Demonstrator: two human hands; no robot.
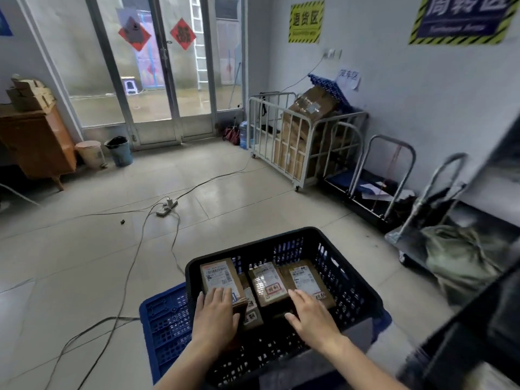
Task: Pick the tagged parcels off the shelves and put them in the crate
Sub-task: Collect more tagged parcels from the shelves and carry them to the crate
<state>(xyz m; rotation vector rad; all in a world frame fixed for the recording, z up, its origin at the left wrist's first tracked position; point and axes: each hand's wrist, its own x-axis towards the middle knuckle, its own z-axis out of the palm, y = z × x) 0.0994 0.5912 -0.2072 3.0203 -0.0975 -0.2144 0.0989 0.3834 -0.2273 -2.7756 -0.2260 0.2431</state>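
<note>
A black plastic crate (346, 274) stands on the floor in front of me, on top of a blue pallet (166, 319). Inside it lie several brown cardboard parcels with white labels. My left hand (215, 313) rests with straight fingers on the near end of the left parcel (219, 275). My right hand (308, 313) lies flat with spread fingers over the near end of the right parcel (305, 277). A middle parcel (267, 282) with a red-printed tag sits between them, and another tagged parcel lies lower, partly hidden by my left hand.
A dark shelf frame (478, 319) crosses the right edge. Hand trolleys (394, 175) and a white cage cart (304, 142) with boxes line the right wall. Cables and a power strip (166, 208) run across the tiled floor. Glass doors, bins and a wooden cabinet (36, 142) stand far left.
</note>
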